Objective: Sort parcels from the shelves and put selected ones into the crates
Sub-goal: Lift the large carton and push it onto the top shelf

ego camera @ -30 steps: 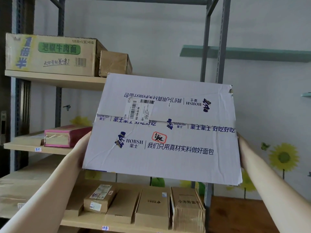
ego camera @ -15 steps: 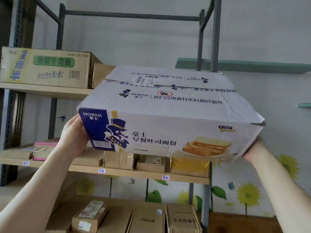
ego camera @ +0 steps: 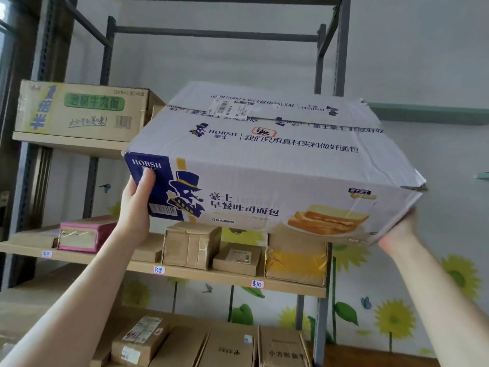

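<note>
Soft, even daylight; no hard shadows; slight blur throughout; wide-angle bending at edges.

One left hand [ego camera: 136, 207], one right hand [ego camera: 397, 231], one white carton [ego camera: 264, 165], one noodle carton [ego camera: 79, 109], one pink box [ego camera: 84, 234] and at least seven brown parcels [ego camera: 190, 245] are showing.

**What I can read from here**

On the white carton [ego camera: 264, 165] I read "HORSH" on the blue front corner, "豪士 早餐吐司面包" beside it, and "HORSH 豪士 | 我们只用真材实料做好面包" across the top. Its shipping label [ego camera: 228, 108] is too blurred for me. The yellow carton [ego camera: 79, 109] on the upper shelf says "泡椒牛肉面". A brown box [ego camera: 284, 352] low down begins "小方形". I cannot make out the handwritten shelf tags [ego camera: 158, 270].
</note>
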